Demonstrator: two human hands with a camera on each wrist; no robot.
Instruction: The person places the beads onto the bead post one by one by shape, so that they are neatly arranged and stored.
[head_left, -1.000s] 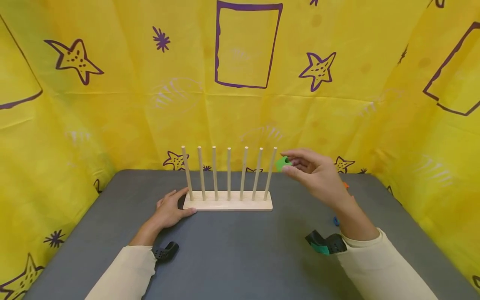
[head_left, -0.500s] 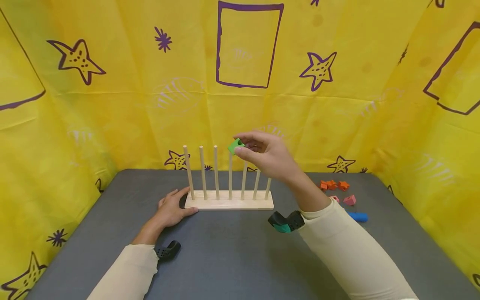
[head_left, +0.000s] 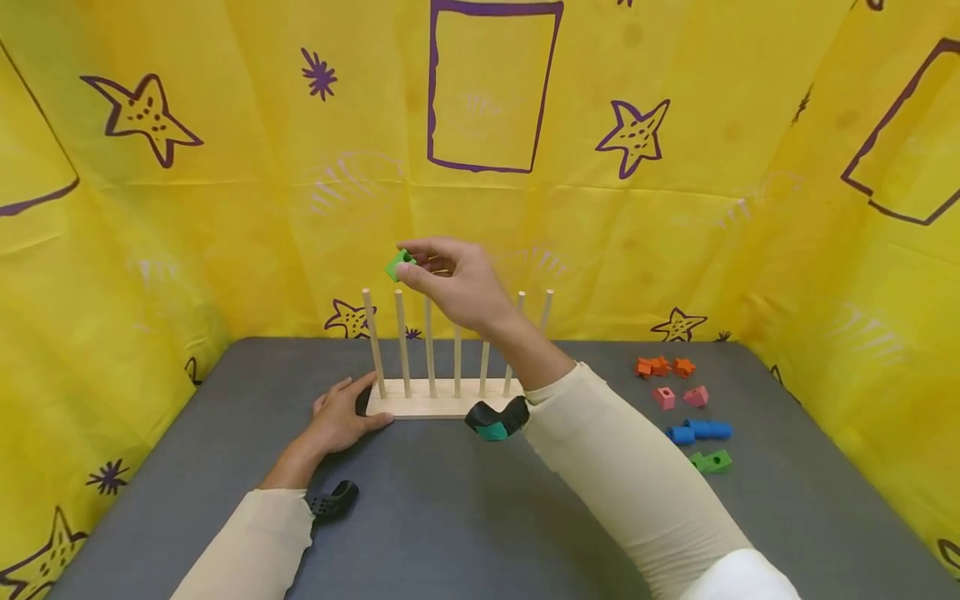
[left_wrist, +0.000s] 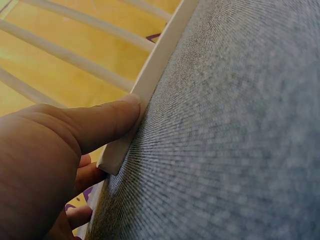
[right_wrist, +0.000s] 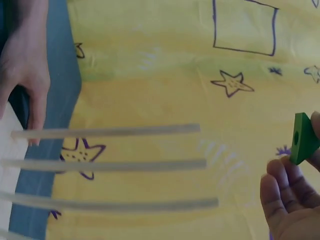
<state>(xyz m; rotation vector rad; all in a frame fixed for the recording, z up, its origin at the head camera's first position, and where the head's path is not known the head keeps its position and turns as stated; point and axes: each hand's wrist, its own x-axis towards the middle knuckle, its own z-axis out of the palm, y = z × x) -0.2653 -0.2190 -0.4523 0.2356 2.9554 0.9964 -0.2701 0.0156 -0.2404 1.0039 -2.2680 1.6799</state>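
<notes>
While the right hand (head_left: 463, 285) pinches one block (head_left: 397, 266), seven pegs (head_left: 457, 358) stand

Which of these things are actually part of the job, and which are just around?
Part of the job, probably:
green block, held
wooden peg stand
loose green blocks
blue cylinders
pink pieces
orange pieces

Probably just surroundings:
yellow patterned cloth
black wristbands

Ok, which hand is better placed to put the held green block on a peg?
Probably the right hand: it pinches the green block higher than the pegs. The left hand is down low, gripping one end of the wooden base.
</notes>
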